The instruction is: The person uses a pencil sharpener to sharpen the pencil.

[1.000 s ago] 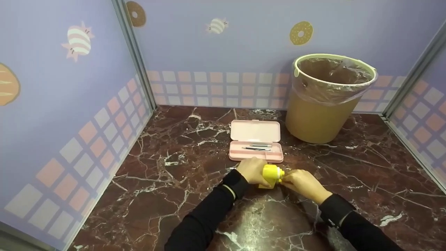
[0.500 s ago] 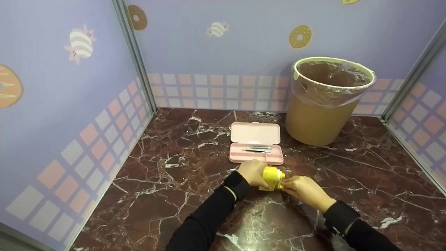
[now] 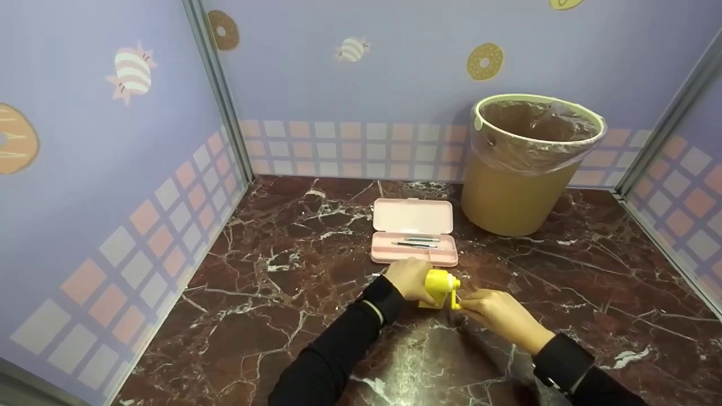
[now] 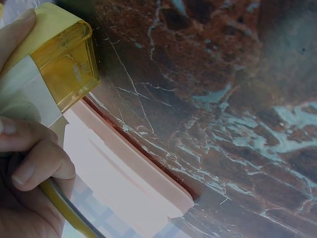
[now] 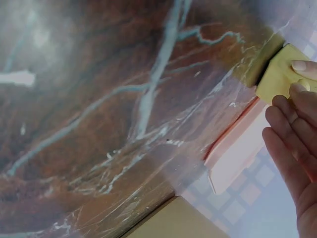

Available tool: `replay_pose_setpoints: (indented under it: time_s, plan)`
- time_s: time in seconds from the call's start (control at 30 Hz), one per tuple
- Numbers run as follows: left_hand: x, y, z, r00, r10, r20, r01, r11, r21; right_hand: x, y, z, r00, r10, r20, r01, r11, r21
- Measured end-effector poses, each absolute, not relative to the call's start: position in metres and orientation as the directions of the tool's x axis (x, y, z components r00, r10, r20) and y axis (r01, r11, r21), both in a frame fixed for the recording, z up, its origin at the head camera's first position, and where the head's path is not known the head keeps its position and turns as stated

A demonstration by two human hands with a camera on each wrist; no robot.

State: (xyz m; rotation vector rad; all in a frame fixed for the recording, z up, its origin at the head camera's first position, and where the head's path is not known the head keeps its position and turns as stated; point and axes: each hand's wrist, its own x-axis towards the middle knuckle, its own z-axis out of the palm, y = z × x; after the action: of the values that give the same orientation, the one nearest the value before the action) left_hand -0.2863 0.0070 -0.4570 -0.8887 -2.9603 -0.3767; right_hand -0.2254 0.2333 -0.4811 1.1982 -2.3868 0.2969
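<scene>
We find the yellow sharpener (image 3: 437,278) around five o'clock from the open pink case (image 3: 413,216), which rests on the surface (image 3: 237,338). The fingers of the left hand (image 3: 408,279) wrap its body, probably to steady it; those of the right hand (image 3: 502,317) seem nearly closed, pinching the crank handle (image 3: 453,300), presumably for leverage. Its barrel's long axis runs roughly nine to three, crank end facing three.
</scene>
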Motion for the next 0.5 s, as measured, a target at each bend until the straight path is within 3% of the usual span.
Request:
replay_pose_setpoints:
  time_s: [0.5]
  plan:
    - [-0.285,0.008,-0.454,-0.829,0.551,0.097,0.558,0.801,0.216,-0.218,0.237,-0.458,-0.472,-0.683,0.557,-0.801,0.596,0.052]
